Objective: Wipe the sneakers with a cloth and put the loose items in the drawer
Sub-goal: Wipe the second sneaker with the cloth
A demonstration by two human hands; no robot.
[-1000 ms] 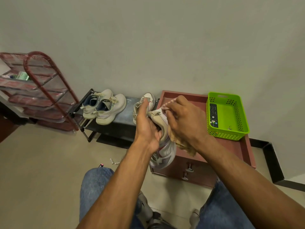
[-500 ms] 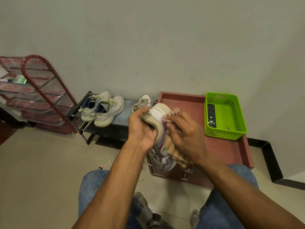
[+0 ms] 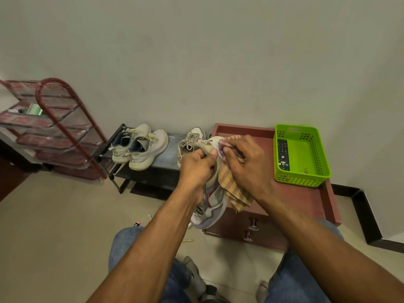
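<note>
My left hand (image 3: 197, 169) grips a beige sneaker with red and grey trim (image 3: 211, 204), held toe-down in front of the drawer unit. My right hand (image 3: 247, 169) presses a checked orange cloth (image 3: 232, 189) against the sneaker's heel end. Its mate (image 3: 189, 142) stands on the low black shoe rack (image 3: 161, 169), just behind my left hand. A pair of off-white sneakers (image 3: 140, 147) sits further left on the same rack. The reddish-brown drawer unit (image 3: 306, 200) has two metal knobs (image 3: 251, 229) on its shut front.
A green plastic basket (image 3: 302, 178) on the drawer unit holds a black remote (image 3: 283, 155) and a small item. Small loose items (image 3: 142, 220) lie on the floor by my left knee. A red wrapped rack (image 3: 56, 132) stands at left. The wall runs behind everything.
Both hands and the sneaker dropped lower, then held. My right hand slid the cloth along the sneaker's upper end, and more cloth now hangs below my palm.
</note>
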